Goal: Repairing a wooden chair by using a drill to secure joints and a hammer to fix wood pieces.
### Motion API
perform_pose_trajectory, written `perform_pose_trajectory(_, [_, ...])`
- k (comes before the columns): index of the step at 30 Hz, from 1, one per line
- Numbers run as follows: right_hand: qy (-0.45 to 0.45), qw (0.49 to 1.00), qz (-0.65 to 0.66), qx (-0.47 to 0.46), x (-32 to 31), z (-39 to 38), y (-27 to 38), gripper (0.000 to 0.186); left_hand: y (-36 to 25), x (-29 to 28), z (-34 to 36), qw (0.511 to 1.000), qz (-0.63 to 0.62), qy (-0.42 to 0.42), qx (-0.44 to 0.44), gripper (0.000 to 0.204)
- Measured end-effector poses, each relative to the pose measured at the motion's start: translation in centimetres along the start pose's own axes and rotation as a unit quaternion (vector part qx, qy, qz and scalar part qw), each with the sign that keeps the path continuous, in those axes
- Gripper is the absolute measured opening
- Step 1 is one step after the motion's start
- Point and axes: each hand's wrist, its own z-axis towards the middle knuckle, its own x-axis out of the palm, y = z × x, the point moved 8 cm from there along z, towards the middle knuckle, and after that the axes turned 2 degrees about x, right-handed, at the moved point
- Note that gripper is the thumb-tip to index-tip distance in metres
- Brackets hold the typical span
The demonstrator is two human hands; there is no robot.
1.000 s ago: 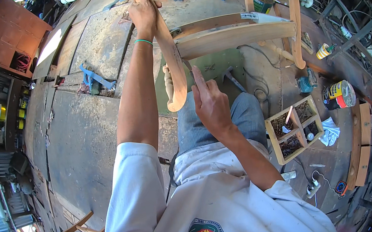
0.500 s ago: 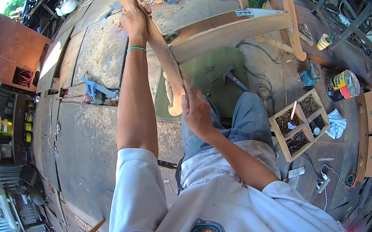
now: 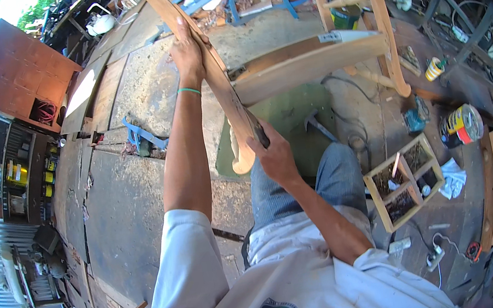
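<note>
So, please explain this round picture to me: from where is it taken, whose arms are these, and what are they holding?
The camera sits on a person's head and looks down, so the arms are their own; the wide lens bends the edges. The left hand grips a long curved pale wooden chair piece high up. The right hand presses against it lower down, with something dark under the fingers; I cannot tell what. On the concrete floor lie a green mat, a hammer and a divided wooden box.

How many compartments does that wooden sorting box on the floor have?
4. The wooden box sits on the floor right of the person's knee, split by crossed dividers into upper-left, upper-right, lower-left and lower-right compartments, each holding small bits. No further compartments show.
</note>
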Motion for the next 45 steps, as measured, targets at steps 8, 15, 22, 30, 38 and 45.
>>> perform_pose_trajectory(8, [-0.158,0.965,0.016,-0.209,-7.4,6.9,15.2,0.046,1.6,0.3,-0.1,1.000,-0.001,0.009,-0.011,0.050])
perform_pose_trajectory(15, [0.005,0.997,0.002,-0.077,-5.1,3.2,3.8,0.040,1.5,-0.5,1.0,1.000,0.012,0.004,-0.027,0.054])
perform_pose_trajectory(22, [0.046,0.999,0.022,0.003,-1.7,-0.1,-0.8,0.040,1.2,0.7,0.3,1.000,-0.010,0.016,-0.021,0.053])
perform_pose_trajectory(30, [0.013,1.000,-0.012,-0.014,-0.7,-0.8,0.5,0.038,1.0,0.1,0.2,1.000,-0.008,-0.007,-0.006,0.054])
perform_pose_trajectory(38, [-0.007,0.999,-0.037,-0.015,-0.6,-1.3,0.6,0.040,1.4,0.0,0.2,1.000,-0.025,0.013,-0.003,0.056])
perform_pose_trajectory(45, [-0.028,0.999,-0.015,0.013,-0.5,-1.0,1.5,0.039,1.6,0.0,-0.2,1.000,0.000,-0.007,-0.009,0.058])
